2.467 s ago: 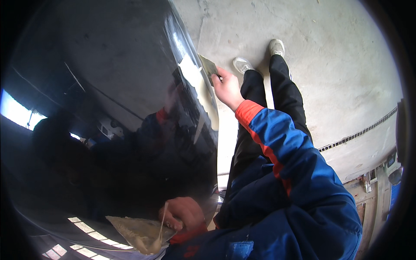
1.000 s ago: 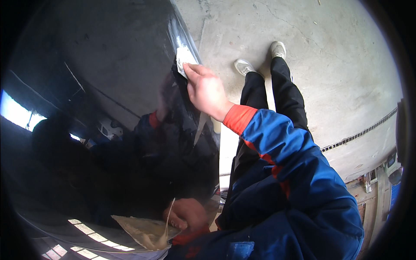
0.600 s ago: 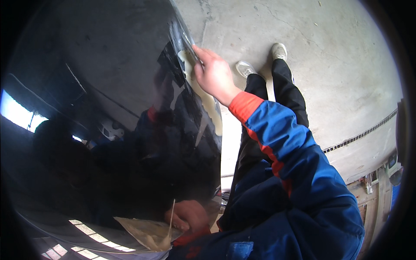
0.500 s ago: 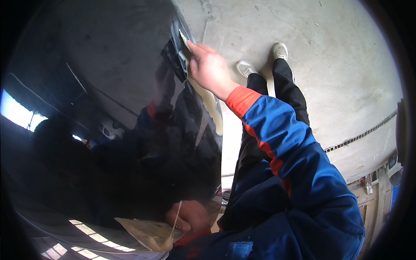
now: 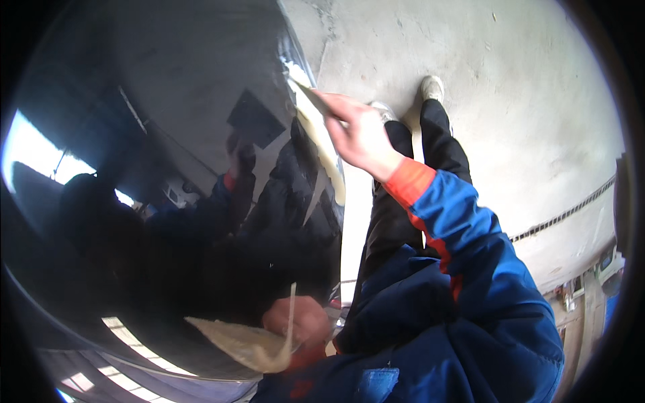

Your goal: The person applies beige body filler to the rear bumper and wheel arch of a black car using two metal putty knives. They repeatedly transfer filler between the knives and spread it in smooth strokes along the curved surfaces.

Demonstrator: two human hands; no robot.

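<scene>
Since a moment ago our right hand (image 5: pixel 359 134) has come back down and a bit right along the edge of the glossy black curved car panel (image 5: pixel 168 168), and the thin flat putty spreader (image 5: pixel 304 88) it pinches between thumb and fingers now lies with its blade against that edge, just under the bright highlight. Our left hand (image 5: pixel 295 321) sits low near the bottom of the panel, closed on the edge of a wide flat board smeared with beige filler (image 5: pixel 235 341), tilted toward us. That panel is basically a mirror: we can see the dark spreader and our blue-and-orange sleeves reflected in it, plus a bright window patch on the far left. To the right it's all pale grey concrete floor (image 5: pixel 510 101), rough and stained, with a narrow grated drain channel (image 5: pixel 564 213) running across it. Our black trousers and pale shoes (image 5: pixel 433 87) stand right beside the panel. Our blue jacket sleeve with orange cuff (image 5: pixel 470 242) blocks a good chunk of the lower right, some cluttered stuff beyond it too blurry to make out.
</scene>
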